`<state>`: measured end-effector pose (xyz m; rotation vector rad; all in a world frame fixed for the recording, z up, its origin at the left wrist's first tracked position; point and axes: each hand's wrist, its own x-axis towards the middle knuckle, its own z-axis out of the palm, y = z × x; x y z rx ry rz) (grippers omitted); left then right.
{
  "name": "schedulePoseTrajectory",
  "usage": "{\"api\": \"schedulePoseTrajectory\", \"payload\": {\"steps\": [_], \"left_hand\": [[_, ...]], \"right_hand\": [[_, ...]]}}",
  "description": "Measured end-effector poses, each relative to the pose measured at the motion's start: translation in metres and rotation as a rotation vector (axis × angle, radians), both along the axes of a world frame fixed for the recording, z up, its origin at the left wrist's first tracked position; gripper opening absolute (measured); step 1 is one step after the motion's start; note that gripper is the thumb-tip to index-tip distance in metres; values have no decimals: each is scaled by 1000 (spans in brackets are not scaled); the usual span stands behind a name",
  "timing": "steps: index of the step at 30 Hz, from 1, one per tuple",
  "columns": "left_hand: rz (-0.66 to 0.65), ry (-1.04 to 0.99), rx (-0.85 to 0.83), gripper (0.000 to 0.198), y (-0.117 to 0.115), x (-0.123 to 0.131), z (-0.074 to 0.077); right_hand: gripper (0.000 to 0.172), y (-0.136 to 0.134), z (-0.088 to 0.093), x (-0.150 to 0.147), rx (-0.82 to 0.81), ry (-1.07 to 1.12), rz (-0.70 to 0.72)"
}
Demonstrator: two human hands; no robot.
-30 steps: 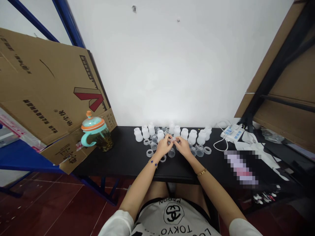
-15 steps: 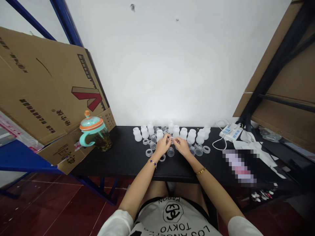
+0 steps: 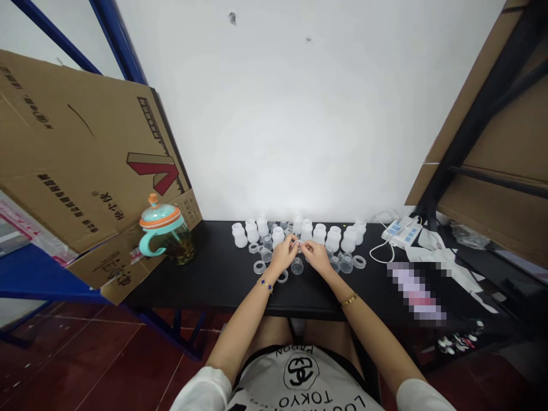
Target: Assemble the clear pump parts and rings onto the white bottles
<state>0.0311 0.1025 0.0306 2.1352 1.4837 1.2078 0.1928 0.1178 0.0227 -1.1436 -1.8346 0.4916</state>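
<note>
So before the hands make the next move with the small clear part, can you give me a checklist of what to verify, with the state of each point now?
1. Both hands on the part: left hand and right hand meet at the small clear part above the black table. Ok.
2. Grip firm: part too small, fingers cover it. Cannot tell.
3. Clear cup just below the hands stands apart from them. Ok.
4. White bottles in the row behind stand upright. Ok.
5. Loose rings lie flat near the left hand, one partly under the wrist. Ok.
6. Teal-lidded mug stands far left, away from both arms. Ok.
</note>
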Motion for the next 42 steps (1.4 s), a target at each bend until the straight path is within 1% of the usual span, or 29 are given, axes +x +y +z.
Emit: {"api": "schedulePoseTrajectory", "payload": {"steps": [8,19,22,26,33,38,42], "left_hand": [[-18,-10,10,25,-3,1,3],[-9,-22,4,20,-1,-1,1],[-11,-26,8,21,-2,-1,2],[-18,-21,9,25,-3,1,4],[-70,8,6,28,-3,2,2],[-55,44,1,31,-1,2,0],[-41,54,7,29,-2,2,0]], "right_hand": [[36,3,-2,0,-11,19,-2],[36,1,-1,-1,-29,17,28],[32,2,-2,-1,-24,41,14],[37,3,-4,0,-24,85,-1],[31,7,-9,1,-32,97,6],[26,10,-9,1,-34,87,-7],[24,8,-7,2,-46,87,1]]}}
